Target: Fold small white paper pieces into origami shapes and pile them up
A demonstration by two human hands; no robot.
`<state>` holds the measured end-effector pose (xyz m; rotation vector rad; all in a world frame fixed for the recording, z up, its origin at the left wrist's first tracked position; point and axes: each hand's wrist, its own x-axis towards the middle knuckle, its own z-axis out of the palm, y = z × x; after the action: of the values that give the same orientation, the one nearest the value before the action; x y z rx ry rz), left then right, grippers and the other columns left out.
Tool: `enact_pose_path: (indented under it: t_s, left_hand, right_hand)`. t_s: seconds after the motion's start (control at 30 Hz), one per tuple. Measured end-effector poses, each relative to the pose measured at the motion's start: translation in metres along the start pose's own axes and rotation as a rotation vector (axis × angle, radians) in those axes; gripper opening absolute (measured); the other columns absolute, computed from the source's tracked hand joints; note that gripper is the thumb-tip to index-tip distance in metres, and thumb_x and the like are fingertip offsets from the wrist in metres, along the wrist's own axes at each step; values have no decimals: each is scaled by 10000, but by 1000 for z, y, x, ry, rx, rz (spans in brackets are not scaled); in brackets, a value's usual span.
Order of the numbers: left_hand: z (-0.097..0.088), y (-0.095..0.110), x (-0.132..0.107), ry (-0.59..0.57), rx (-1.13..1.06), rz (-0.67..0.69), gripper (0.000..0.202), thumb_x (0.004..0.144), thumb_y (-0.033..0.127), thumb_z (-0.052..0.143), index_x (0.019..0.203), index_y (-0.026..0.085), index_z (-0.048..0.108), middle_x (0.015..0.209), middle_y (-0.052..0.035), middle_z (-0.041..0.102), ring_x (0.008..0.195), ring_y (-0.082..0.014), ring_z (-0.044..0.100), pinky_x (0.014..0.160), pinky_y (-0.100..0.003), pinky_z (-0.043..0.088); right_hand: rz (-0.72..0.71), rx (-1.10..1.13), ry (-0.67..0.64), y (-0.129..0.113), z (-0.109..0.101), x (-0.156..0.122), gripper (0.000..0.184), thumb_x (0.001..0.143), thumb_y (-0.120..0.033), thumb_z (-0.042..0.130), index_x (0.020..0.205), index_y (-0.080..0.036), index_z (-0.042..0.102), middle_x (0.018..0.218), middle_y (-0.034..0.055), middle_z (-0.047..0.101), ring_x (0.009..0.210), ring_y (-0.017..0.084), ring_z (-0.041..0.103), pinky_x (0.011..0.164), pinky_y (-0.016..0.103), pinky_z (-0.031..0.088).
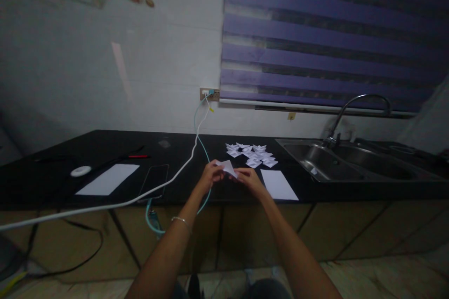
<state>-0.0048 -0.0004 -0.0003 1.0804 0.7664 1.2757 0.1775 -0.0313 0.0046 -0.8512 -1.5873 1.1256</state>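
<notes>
A small folded white paper (pixel 228 167) is held up between my two hands, just above the front part of the black counter. My left hand (pixel 210 175) pinches its left side, and my right hand (pixel 248 178) grips the lower right corner. Beyond them lies a cluster of several folded white paper boats (pixel 253 153). To the right of my right hand rests a flat white sheet stack (pixel 278 184); whether it is one sheet or more I cannot tell.
Left on the black counter (pixel 189 191) are a white paper sheet (pixel 108 180), a phone (pixel 154 181), a round white disc (pixel 81 171) and a red-and-black pen-like item (pixel 138 156). A white cable (pixel 182 168) crosses from the wall socket (pixel 209 94). A steel sink (pixel 315 161) is at right.
</notes>
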Motion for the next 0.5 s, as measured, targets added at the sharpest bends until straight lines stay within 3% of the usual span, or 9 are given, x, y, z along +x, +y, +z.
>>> enact_pose_path:
  t_s: [0.07, 0.2, 0.5]
  left_hand:
    - [-1, -1, 0, 3, -15, 19, 293, 616, 325, 699, 773, 160, 514, 613, 13, 612, 472, -93, 562, 443, -179, 411]
    - [-5, -5, 4, -97, -15, 40, 300, 658, 351, 667, 793, 154, 485, 579, -12, 625, 403, -105, 559, 391, -174, 371]
    - [-8, -13, 11, -139, -48, 50, 376, 643, 331, 672, 894, 167, 445, 606, -32, 651, 463, -154, 620, 398, -177, 376]
  right_hand:
    - [12, 29, -12, -1, 1, -1, 372, 723, -442, 647, 934, -143, 713, 831, 68, 703, 708, 167, 605, 645, 262, 448]
    - [23, 33, 6, 2, 1, 0, 349, 704, -386, 682, 951, -141, 705, 854, 79, 708, 729, 175, 623, 687, 285, 467]
    - [1, -67, 160, 18, 1, 9, 250, 680, -316, 662, 850, -139, 705, 669, 32, 676, 578, 147, 591, 558, 252, 446]
